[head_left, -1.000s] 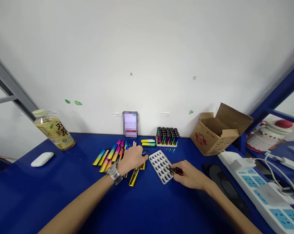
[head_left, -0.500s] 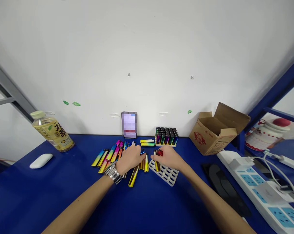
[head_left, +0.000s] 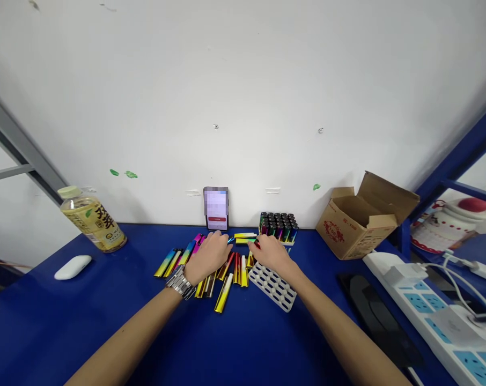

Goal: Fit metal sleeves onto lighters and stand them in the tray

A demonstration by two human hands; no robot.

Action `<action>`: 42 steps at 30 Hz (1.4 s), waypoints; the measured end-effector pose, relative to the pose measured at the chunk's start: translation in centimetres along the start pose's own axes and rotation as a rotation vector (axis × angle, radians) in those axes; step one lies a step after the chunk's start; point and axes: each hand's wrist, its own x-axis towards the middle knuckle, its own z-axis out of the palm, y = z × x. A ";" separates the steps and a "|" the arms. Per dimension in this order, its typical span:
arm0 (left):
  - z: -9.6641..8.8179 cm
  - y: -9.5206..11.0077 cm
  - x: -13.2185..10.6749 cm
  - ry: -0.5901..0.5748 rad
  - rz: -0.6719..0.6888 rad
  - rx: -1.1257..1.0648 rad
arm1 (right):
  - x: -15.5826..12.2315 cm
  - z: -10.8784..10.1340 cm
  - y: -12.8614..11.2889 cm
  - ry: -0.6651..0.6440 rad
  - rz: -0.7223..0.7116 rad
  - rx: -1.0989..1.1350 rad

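My left hand (head_left: 211,255), with a metal watch at its wrist, is over a pile of shiny lighters (head_left: 186,252) in pink, blue, red and gold. Its fingers close on a blue-tipped lighter (head_left: 230,240). My right hand (head_left: 270,254) is beside the far left end of a white tray with oval holes (head_left: 275,287). A red and gold lighter (head_left: 256,244) shows in its pinched fingers, mostly hidden. Upright lighters with black tops (head_left: 279,228) fill a second tray behind. A yellow lighter (head_left: 223,295) lies nearest me.
A phone (head_left: 216,209) leans on the wall. At left stand a drink bottle (head_left: 93,220) and a white case (head_left: 73,267). To the right are an open carton (head_left: 347,225), a black slab-like device (head_left: 375,313) and a power strip (head_left: 428,316) with cables.
My right hand has moved left and away from me, off the middle of the holed tray. My left hand has shifted slightly left. The whole view has shifted a little.
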 end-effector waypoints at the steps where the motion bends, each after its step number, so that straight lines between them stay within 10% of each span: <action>1: 0.3 0.0 0.2 0.010 0.006 0.012 | -0.2 -0.1 0.1 0.012 -0.019 -0.019; 16: 1.3 1.3 -1.4 0.138 0.254 0.004 | -3.8 0.9 2.3 0.222 -0.176 -0.206; 29: 3.6 1.5 -4.9 0.322 0.530 -0.089 | -7.8 -0.1 6.0 -0.046 -0.566 0.172; 34: 3.4 1.9 -5.6 0.401 0.537 -0.149 | -5.3 0.5 5.9 0.193 -0.413 0.203; 42: 3.5 4.9 -7.9 0.330 0.755 -0.161 | -1.2 1.2 4.3 0.044 -0.144 -0.013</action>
